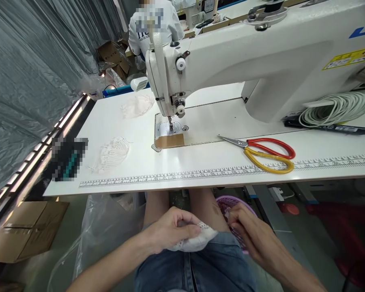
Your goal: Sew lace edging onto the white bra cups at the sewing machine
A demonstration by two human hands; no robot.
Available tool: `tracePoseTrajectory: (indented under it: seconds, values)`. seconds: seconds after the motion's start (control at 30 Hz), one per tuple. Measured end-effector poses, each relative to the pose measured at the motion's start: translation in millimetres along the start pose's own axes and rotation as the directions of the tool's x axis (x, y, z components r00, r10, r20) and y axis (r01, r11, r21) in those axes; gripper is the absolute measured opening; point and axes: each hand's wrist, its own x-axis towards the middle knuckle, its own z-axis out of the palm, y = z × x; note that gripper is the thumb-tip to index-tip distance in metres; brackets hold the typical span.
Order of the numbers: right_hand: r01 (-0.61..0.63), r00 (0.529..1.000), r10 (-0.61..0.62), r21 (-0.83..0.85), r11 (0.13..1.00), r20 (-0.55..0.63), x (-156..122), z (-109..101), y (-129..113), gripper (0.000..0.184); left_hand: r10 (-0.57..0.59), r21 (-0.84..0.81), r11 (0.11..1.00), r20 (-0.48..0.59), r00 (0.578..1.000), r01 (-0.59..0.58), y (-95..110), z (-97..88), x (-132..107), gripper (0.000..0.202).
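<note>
Above my lap, my left hand [181, 228] pinches a small white fabric piece [197, 242] with a dotted, lace-like edge between thumb and fingers. My right hand [246, 227] is to the right, fingers curled together, over a purple plastic basket [231, 199]. Whatever is between those fingers, if anything, cannot be made out. On the white table [140, 162] ahead stands a sewing machine [213, 56], its needle and presser foot [170, 125] over the metal plate. Two thin whitish fabric pieces, one nearer [114, 154] and one farther [137, 106], lie left of the needle.
Scissors [246, 144] with red and yellow handles lie near the table's printed ruler [213, 173]. Coiled cord [337, 109] rests over a black marker [346, 129] at right. Cardboard box [27, 227] and clear plastic bag [106, 227] sit left below. Another person [158, 28] is behind the machine.
</note>
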Motion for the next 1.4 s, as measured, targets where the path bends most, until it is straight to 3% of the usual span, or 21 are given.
tracePoseTrajectory:
  seconds: [0.07, 0.17, 0.23, 0.3, 0.37, 0.4, 0.47, 0.53, 0.63, 0.83, 0.97, 1.13, 1.33, 1.4]
  values:
    - [-0.065, 0.998, 0.067, -0.248, 0.967, -0.003, -18, -2, 32, 0.026, 0.016, 0.013, 1.000, 0.016, 1.000, -0.016, -1, -3.4, -1, 0.042]
    - [-0.142, 0.989, 0.121, -0.368, 0.919, -0.079, -37, -9, 55, 0.036, 0.030, 0.040, 0.999, 0.060, 0.998, -0.033, -1, -5.7, -2, 0.040]
    - [-0.156, 0.988, 0.150, -0.291, 0.944, -0.043, -36, -15, 42, 0.030, 0.034, 0.055, 0.998, 0.092, 0.995, -0.039, 0, -5.3, -1, 0.041]
    - [-0.203, 0.972, 0.205, -0.027, 0.979, 0.111, -23, -19, 12, 0.029, 0.047, 0.073, 0.996, 0.119, 0.992, -0.056, 0, -4.2, -1, 0.043]
    - [-0.275, 0.936, 0.204, 0.237, 0.932, 0.287, -3, -21, -21, 0.038, 0.068, 0.096, 0.992, 0.133, 0.989, -0.081, 0, -3.9, -1, 0.044]
    - [-0.280, 0.924, 0.162, 0.327, 0.902, 0.346, 7, -20, -34, 0.034, 0.076, 0.113, 0.989, 0.133, 0.988, -0.091, 0, -4.3, -2, 0.045]
    - [-0.292, 0.918, 0.114, 0.450, 0.844, 0.381, 23, -17, -51, 0.023, 0.096, 0.149, 0.982, 0.121, 0.988, -0.113, -2, -6.4, -4, 0.046]
    - [-0.314, 0.916, 0.104, 0.530, 0.788, 0.388, 32, -12, -57, 0.028, 0.134, 0.158, 0.976, 0.109, 0.985, -0.150, -5, -9.7, -7, 0.049]
    - [-0.351, 0.897, 0.084, 0.583, 0.732, 0.434, 36, -6, -57, 0.029, 0.176, 0.115, 0.976, 0.092, 0.980, -0.186, -10, -13.5, -9, 0.048]
    - [-0.383, 0.879, 0.059, 0.629, 0.677, 0.472, 31, 0, -52, 0.036, 0.234, 0.245, 0.941, 0.021, 0.972, -0.232, -10, -12.7, -12, 0.026]
    - [-0.406, 0.862, 0.043, 0.637, 0.656, 0.505, 31, 3, -52, 0.038, 0.240, 0.207, 0.948, 0.028, 0.970, -0.241, -12, -12.5, -13, 0.025]
    - [-0.413, 0.858, 0.034, 0.647, 0.640, 0.513, 35, 8, -57, 0.035, 0.239, 0.248, 0.941, -0.003, 0.971, -0.231, -15, -16.0, -15, 0.032]
    - [-0.432, 0.864, 0.076, 0.656, 0.618, 0.497, 38, 12, -58, 0.037, 0.230, 0.182, 0.956, 0.030, 0.973, -0.231, -19, -19.6, -15, 0.061]
    - [-0.418, 0.871, 0.085, 0.641, 0.644, 0.483, 37, 12, -59, 0.037, 0.211, 0.164, 0.963, 0.036, 0.977, -0.214, -18, -19.0, -15, 0.058]
